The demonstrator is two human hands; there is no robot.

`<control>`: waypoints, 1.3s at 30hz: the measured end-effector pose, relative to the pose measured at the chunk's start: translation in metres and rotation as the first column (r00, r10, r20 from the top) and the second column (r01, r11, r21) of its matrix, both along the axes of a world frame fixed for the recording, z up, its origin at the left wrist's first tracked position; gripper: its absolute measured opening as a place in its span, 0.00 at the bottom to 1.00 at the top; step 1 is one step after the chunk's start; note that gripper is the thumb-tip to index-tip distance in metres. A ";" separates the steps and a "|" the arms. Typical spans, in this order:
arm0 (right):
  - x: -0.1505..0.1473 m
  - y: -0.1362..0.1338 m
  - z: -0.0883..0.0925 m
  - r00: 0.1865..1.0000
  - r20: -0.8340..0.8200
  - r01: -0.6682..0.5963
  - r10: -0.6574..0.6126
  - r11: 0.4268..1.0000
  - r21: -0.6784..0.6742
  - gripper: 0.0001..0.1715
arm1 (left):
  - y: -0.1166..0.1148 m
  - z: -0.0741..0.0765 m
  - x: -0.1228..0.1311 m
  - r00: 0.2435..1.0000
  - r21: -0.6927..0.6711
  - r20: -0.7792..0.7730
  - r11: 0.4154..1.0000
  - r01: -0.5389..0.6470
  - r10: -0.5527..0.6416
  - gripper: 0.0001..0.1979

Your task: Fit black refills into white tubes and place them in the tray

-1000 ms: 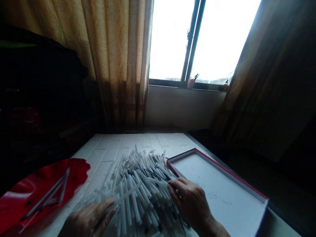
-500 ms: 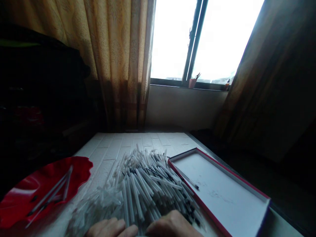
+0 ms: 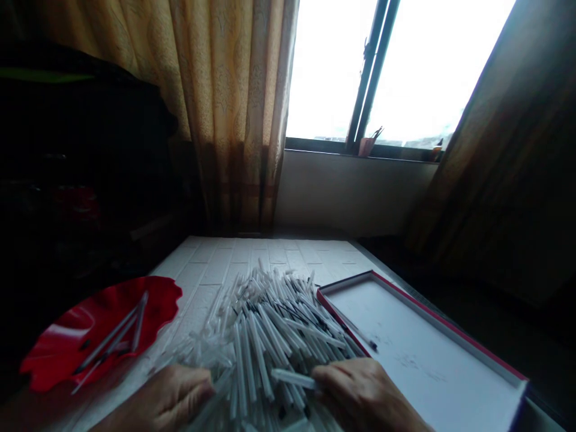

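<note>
A big heap of clear plastic pen barrels (image 3: 265, 324) lies on the white table (image 3: 252, 255) in front of me. My left hand (image 3: 164, 399) rests on the near left of the heap, fingers curled over some barrels. My right hand (image 3: 360, 393) is at the near right, pinching one barrel (image 3: 292, 378) that points left. A red wavy-edged dish (image 3: 96, 327) at the left holds a few pens (image 3: 112, 342). A shallow white box with a red rim (image 3: 418, 348) lies at the right, with one pen (image 3: 357, 331) inside by its left wall.
Behind the table hang patterned curtains (image 3: 229, 108) beside a bright window (image 3: 396, 66) with small items on its sill. Dark furniture fills the left side and a dark curtain the right. The box reaches the table's right edge.
Both hands pulled back to the near edge half a second ago and have come forward again onto the heap. A pen now lies inside the box. The view has shifted a little.
</note>
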State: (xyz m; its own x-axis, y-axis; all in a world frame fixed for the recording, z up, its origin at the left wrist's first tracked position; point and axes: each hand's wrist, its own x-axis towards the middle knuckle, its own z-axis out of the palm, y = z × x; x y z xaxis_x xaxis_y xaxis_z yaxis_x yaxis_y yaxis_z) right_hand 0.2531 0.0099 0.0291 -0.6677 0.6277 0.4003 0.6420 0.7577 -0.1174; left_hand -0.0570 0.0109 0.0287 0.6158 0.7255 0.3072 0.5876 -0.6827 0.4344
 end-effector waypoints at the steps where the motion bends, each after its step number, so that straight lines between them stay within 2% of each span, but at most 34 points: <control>1: 0.003 0.001 0.006 0.998 -0.051 0.035 -0.036 0.999 -0.010 0.18 | 0.004 0.005 -0.004 0.998 -0.016 0.036 0.999 -0.050 0.050 0.30; 3: 0.004 0.003 0.012 0.986 -0.143 0.068 -0.080 0.994 -0.087 0.18 | 0.010 0.010 -0.009 0.986 0.021 0.084 0.989 -0.150 0.147 0.27; 6: 0.000 0.007 0.004 0.968 -0.212 0.096 -0.134 0.979 -0.179 0.16 | 0.014 0.003 -0.013 0.964 0.178 0.100 0.948 -0.263 0.248 0.18; 9: -0.001 0.010 -0.008 0.956 -0.232 0.150 -0.178 0.980 -0.133 0.20 | 0.015 -0.012 -0.016 0.964 0.284 0.041 0.922 -0.262 0.261 0.13; 12: -0.001 0.013 -0.010 0.945 -0.233 0.214 -0.229 0.973 -0.085 0.20 | 0.015 -0.024 -0.018 0.963 0.350 -0.001 0.902 -0.253 0.271 0.13; 16: -0.009 0.018 0.008 0.939 -0.158 0.298 -0.306 0.952 -0.073 0.15 | 0.014 -0.030 -0.018 0.965 0.287 -0.022 0.927 -0.243 0.260 0.12; 18: -0.019 0.022 0.020 0.929 -0.052 0.362 -0.366 0.930 -0.070 0.13 | 0.014 -0.032 -0.018 0.964 0.259 -0.027 0.933 -0.250 0.266 0.12; 21: -0.038 0.030 0.034 0.881 0.110 0.468 -0.461 0.881 -0.062 0.10 | 0.015 -0.036 -0.020 0.960 0.298 -0.033 0.919 -0.256 0.278 0.13; 25: -0.061 0.037 0.041 0.848 0.153 0.518 -0.507 0.854 -0.046 0.10 | 0.017 -0.038 -0.022 0.952 0.357 -0.018 0.892 -0.278 0.304 0.13; 29: -0.070 0.031 0.041 0.848 0.156 0.518 -0.506 0.854 -0.048 0.08 | 0.019 -0.031 -0.020 0.953 0.425 -0.008 0.864 -0.270 0.302 0.14; 32: -0.058 0.027 0.042 0.832 0.150 0.546 -0.535 0.836 -0.052 0.10 | 0.019 -0.024 -0.018 0.957 0.462 0.017 0.847 -0.264 0.289 0.16; 34: -0.038 0.028 0.046 0.800 0.150 0.593 -0.581 0.803 -0.055 0.12 | 0.019 -0.021 -0.017 0.957 0.480 0.054 0.833 -0.276 0.287 0.17; 39: 0.040 0.040 0.059 0.656 0.182 0.753 -0.732 0.650 -0.099 0.15 | 0.019 -0.017 -0.016 0.961 0.555 0.095 0.788 -0.267 0.258 0.19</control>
